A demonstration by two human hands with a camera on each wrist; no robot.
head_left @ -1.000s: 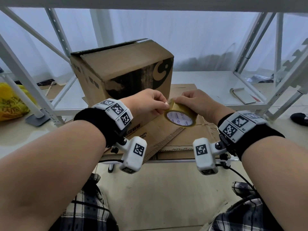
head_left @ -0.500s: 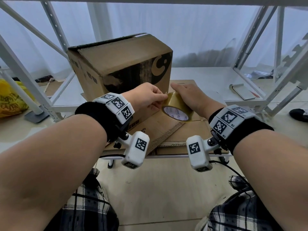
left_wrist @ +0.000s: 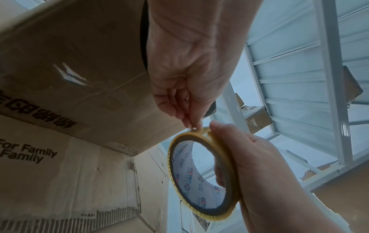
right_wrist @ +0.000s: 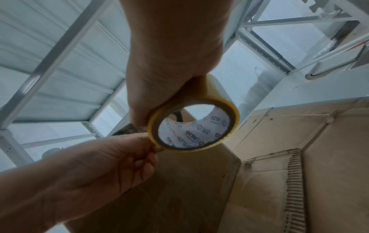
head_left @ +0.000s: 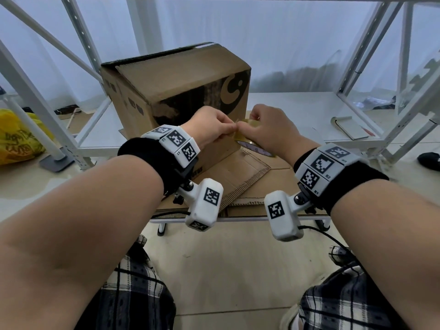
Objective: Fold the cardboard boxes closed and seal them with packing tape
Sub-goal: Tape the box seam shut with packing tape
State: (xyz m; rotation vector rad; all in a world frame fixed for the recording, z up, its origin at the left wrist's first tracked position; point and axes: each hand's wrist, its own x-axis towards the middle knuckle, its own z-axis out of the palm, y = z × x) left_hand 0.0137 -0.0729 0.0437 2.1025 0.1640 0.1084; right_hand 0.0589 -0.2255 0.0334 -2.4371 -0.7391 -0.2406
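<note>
Your right hand [left_wrist: 257, 170] grips the roll [left_wrist: 201, 176]; your left hand [left_wrist: 191, 75] pinches its rim. Thin, clingy film, probably: peel from the edge.

A yellow plastic bag [head_left: 17, 136] lies left of white metal shelving [head_left: 35, 91]; a notebook [head_left: 350, 128] rests on the shelf at right.

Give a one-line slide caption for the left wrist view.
Right hand holds the tape roll while left hand pinches its edge beside the cardboard box.
</note>
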